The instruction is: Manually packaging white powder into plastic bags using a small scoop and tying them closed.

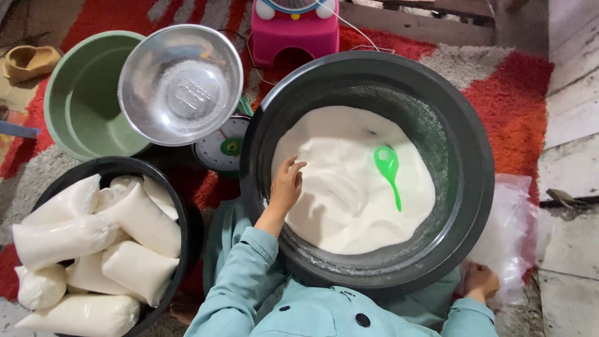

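A large black basin (474, 162) in front of me holds a heap of white sugar-like powder (343, 193) with a green plastic spoon (389, 171) lying on it. My left hand (287, 184) rests inside the basin at its left side, fingers slightly bent, touching the powder and holding nothing I can see. My right hand (480, 281) is low at the right, outside the basin, gripping a pile of clear plastic bags (508, 237).
A black tub (112, 167) at the lower left holds several filled white bags (100, 249). A steel bowl (181, 84) sits on a dial scale (223, 146) beside a green basin (78, 100). A pink stool (293, 31) stands behind, on a red carpet (511, 100).
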